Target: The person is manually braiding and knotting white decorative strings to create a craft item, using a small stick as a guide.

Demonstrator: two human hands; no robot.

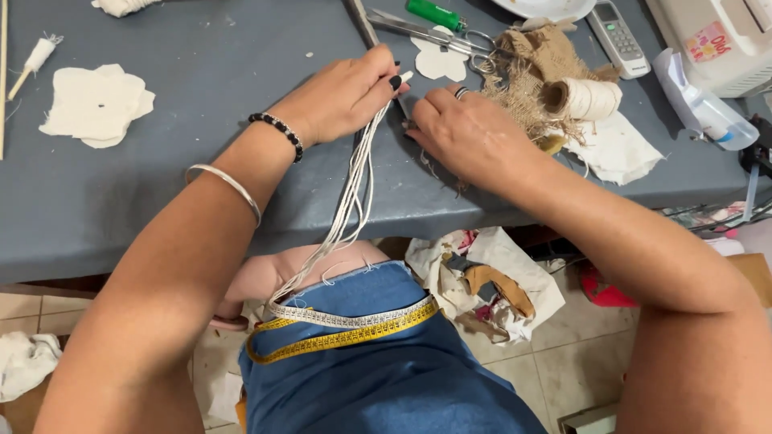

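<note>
My left hand [342, 96] pinches the top of a bundle of white cords [354, 181] on the grey table [161, 193]. The cords run down over the table's front edge toward my lap. My right hand [466, 133] lies knuckles up just right of the cords, fingertips pressed on the table near their upper end; what it holds cannot be seen. A ring sits on one of its fingers. A beaded bracelet and a silver bangle circle my left wrist. A yellow tape measure [346, 329] lies across my blue-clad lap.
Scissors [434, 36] and a green-handled tool [434, 14] lie beyond my hands. Burlap scraps [535, 76], a spool of white twine [583, 98], white cloth [615, 149], a remote [618, 36] and a plastic bottle [708, 112] crowd the right. White flower-shaped cutouts [95, 104] lie left. Fabric scraps [482, 277] litter the tiled floor.
</note>
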